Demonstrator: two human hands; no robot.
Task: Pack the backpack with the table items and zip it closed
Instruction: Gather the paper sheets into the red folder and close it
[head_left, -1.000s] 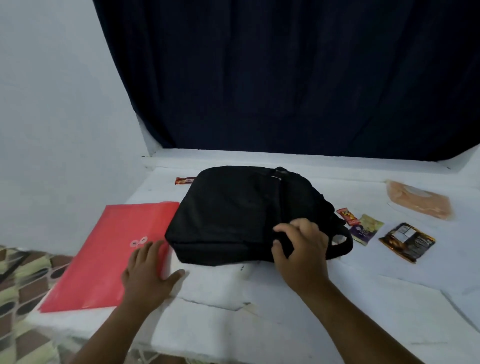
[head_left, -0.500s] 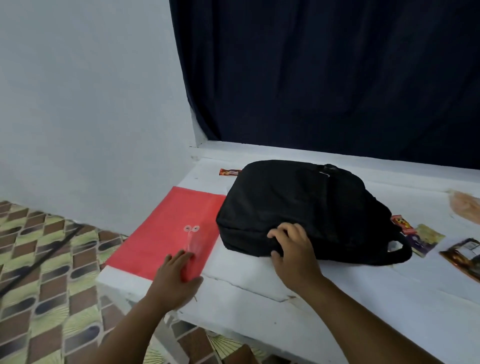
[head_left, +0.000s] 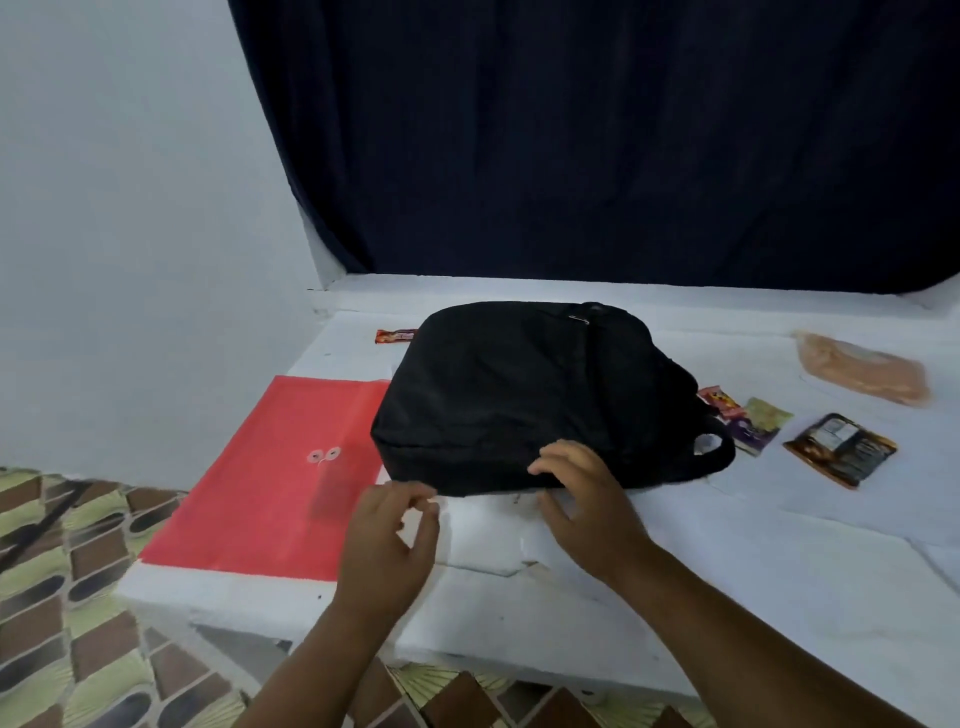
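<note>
White table (head_left: 727, 597) bears black backpack (head_left: 509, 395), red folder (head_left: 275, 478), 5 snack packets (head_left: 840, 449)

Matt black cloth backpack (head_left: 519, 395)

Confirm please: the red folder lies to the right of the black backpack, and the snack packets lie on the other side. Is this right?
Not quite. In the head view the red folder lies to the left of the black backpack, not the right. Most snack packets do lie on the other side.
</note>
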